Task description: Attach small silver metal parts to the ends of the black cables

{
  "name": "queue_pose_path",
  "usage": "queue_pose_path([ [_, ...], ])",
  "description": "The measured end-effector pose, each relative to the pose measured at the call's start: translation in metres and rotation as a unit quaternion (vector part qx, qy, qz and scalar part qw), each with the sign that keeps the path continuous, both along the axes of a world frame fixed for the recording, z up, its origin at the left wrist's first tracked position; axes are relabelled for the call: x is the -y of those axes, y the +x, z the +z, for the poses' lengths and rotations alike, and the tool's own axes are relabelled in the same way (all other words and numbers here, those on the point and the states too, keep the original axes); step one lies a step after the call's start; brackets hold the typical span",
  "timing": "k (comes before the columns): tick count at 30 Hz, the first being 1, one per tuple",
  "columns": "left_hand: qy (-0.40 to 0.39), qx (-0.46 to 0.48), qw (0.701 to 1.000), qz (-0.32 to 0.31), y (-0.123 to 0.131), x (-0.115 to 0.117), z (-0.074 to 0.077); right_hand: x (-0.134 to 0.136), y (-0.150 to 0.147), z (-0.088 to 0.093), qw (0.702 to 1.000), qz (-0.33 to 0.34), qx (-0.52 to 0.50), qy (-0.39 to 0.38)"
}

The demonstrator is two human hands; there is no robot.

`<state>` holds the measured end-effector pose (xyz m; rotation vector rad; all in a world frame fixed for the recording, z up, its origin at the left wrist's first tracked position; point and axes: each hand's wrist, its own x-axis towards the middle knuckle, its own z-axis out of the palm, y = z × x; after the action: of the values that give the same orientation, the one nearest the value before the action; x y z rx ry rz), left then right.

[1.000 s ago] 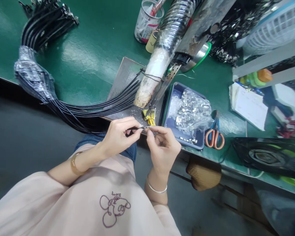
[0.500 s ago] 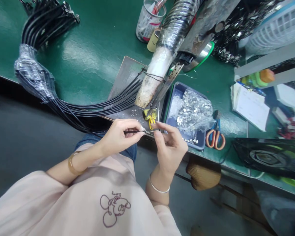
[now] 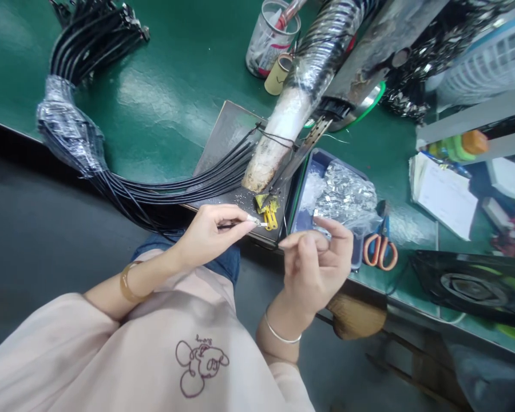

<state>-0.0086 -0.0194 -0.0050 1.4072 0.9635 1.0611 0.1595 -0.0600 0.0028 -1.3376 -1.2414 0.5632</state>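
My left hand (image 3: pixel 212 232) pinches a thin black cable between thumb and forefinger. A small silvery metal connector (image 3: pixel 262 224) sticks out past the fingertips at the cable's end. My right hand (image 3: pixel 315 263) is apart from it, over the front edge of the bench, with its fingers loosely bent and spread and nothing visible in them. Close behind the connector is a yellow clip-like part (image 3: pixel 270 217) below a soldering-iron-like metal tip. A bundle of black cables (image 3: pixel 175 191) runs across to a dark plate (image 3: pixel 223 134).
A blue tray (image 3: pixel 298 220) holds bagged metal parts, with orange-handled scissors (image 3: pixel 381 252) to its right. A wrapped duct (image 3: pixel 278 123) hangs over the plate. A plastic tub (image 3: pixel 257 57), a notepad (image 3: pixel 444 194) and a black fan-like device (image 3: pixel 467 283) stand on the green bench. Below is a wooden stool (image 3: pixel 356 317).
My right hand has let go of the connector end and moved right, towards the tray. My left hand keeps its pinch on the cable. The whole view has shifted slightly.
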Motion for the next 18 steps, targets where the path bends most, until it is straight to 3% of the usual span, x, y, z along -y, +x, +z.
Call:
queue_pose_path([
  [2,-0.027,0.026,0.999,0.003,0.0,-0.002,0.001,0.002,-0.001,0.0,0.999,-0.005,0.032,-0.004],
  [4,-0.041,0.035,0.998,0.012,0.001,-0.004,0.002,0.003,-0.005,-0.002,0.992,-0.024,0.12,0.04],
  [9,-0.063,0.061,0.996,0.03,0.005,-0.006,0.003,-0.004,-0.014,-0.012,0.926,-0.005,0.334,0.176],
  [12,-0.063,0.075,0.994,0.043,0.007,-0.009,0.003,-0.009,-0.016,-0.016,0.915,-0.018,0.353,0.192],
  [18,-0.062,0.06,0.995,0.042,0.007,-0.016,0.004,-0.015,-0.017,-0.017,0.942,-0.02,0.296,0.16],
])
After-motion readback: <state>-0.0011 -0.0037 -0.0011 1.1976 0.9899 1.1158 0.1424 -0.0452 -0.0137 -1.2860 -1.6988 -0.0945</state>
